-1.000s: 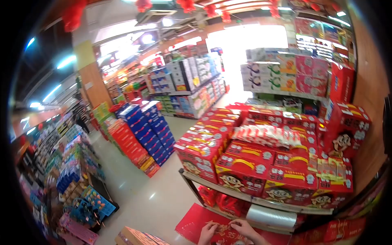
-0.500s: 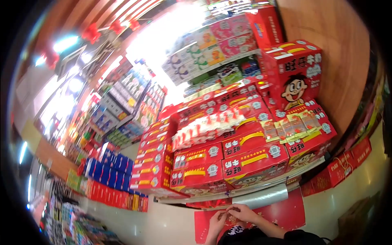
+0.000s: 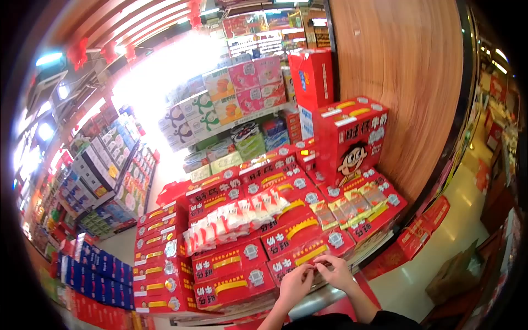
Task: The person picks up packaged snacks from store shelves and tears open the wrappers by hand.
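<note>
My left hand [image 3: 296, 283] and my right hand [image 3: 335, 272] are close together at the front edge of a display of red milk cartons [image 3: 228, 267]. The fingers of both are closed in a pinch, fingertips almost meeting. Whatever is between them, if anything, is too small to make out. On top of the cartons lies a row of white-and-red packets [image 3: 236, 220], beyond my hands to the left. Several clear packets with yellow-green edges [image 3: 352, 207] lie in a row at the right. Behind them stands an upright red carton [image 3: 355, 146] with a cartoon face.
A wood-grained panel [image 3: 399, 82] rises at the right behind the display. Stacked blue boxes [image 3: 96, 269] stand on the left, and shelves with pink and green cartons [image 3: 220, 104] at the back. A brown cardboard box [image 3: 454, 275] is on the floor at right.
The view has shifted so the display sits lower and further left. My hands, earlier over the floor in front of it, now appear against its front edge, still pinched together.
</note>
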`<action>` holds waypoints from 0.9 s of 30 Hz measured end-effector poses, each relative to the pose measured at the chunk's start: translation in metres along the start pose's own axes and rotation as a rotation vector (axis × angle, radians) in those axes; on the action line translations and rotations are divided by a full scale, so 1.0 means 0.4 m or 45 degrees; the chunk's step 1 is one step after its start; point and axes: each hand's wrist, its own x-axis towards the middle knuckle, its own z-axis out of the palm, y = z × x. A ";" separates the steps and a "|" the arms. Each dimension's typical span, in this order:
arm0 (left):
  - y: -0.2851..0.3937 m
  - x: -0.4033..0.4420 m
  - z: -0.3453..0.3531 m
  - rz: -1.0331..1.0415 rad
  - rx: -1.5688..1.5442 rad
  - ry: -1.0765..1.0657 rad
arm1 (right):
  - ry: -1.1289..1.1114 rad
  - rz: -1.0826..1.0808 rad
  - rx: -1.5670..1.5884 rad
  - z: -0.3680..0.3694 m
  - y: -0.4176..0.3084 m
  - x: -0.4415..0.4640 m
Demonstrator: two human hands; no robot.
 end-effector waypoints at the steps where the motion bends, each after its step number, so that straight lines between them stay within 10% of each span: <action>1: 0.014 0.024 -0.002 0.053 0.137 -0.055 | 0.061 -0.019 -0.055 -0.011 0.005 0.023; 9: -0.023 0.289 0.113 0.507 0.625 0.139 | 0.250 -0.501 -0.836 -0.069 0.006 0.336; 18: 0.001 0.280 0.116 0.379 0.451 0.237 | -0.341 -0.322 -1.606 -0.097 0.096 0.550; 27: -0.051 0.319 0.166 0.353 0.419 0.390 | -0.409 -0.278 -1.192 -0.108 -0.026 0.526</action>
